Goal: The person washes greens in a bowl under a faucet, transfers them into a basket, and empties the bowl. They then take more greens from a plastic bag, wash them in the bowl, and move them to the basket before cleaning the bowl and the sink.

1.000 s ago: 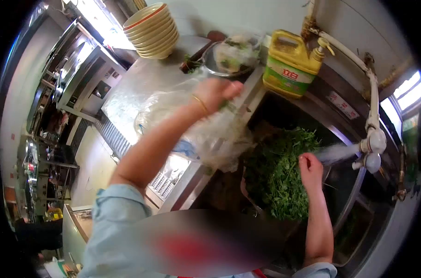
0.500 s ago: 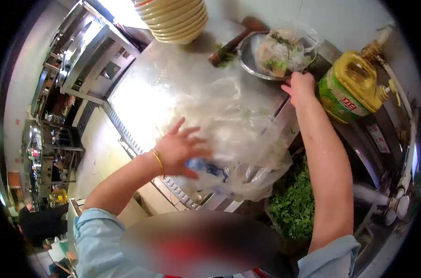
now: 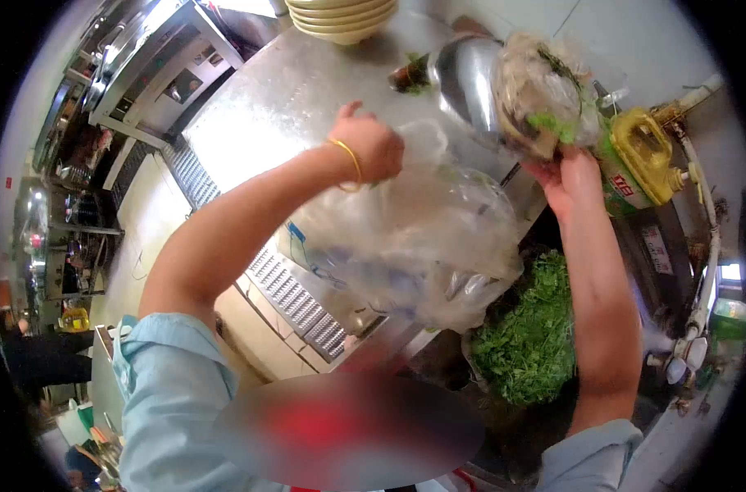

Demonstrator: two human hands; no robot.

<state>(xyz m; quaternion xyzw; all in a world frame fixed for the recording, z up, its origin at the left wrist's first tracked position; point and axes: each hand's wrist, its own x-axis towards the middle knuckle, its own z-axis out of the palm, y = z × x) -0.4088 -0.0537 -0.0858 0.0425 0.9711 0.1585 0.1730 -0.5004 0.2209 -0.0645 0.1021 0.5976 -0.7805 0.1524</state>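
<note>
My left hand (image 3: 369, 146) is closed over the steel table, its fingers curled down onto the edge of a large clear plastic bag (image 3: 422, 238). The bag lies crumpled in front of me, with blue print showing through. My right hand (image 3: 568, 179) grips the near right rim of a metal bowl (image 3: 469, 86). The bowl is tilted, its shiny side facing left. Crumpled plastic and vegetable scraps (image 3: 545, 90) bulge from it above my right fingers. Those fingertips are partly hidden under the scraps.
Stacked cream bowls (image 3: 344, 20) stand at the back. A brown wooden-looking piece (image 3: 410, 76) lies left of the metal bowl. A yellow-green detergent jug (image 3: 635, 164) is beside my right wrist. Leafy greens (image 3: 524, 336) fill a container below. Pipes (image 3: 701, 279) run along the right.
My right hand has taken hold of the metal bowl and tipped it up to the right. My left hand has moved up and away, going from spread fingers to closed on the bag's edge.
</note>
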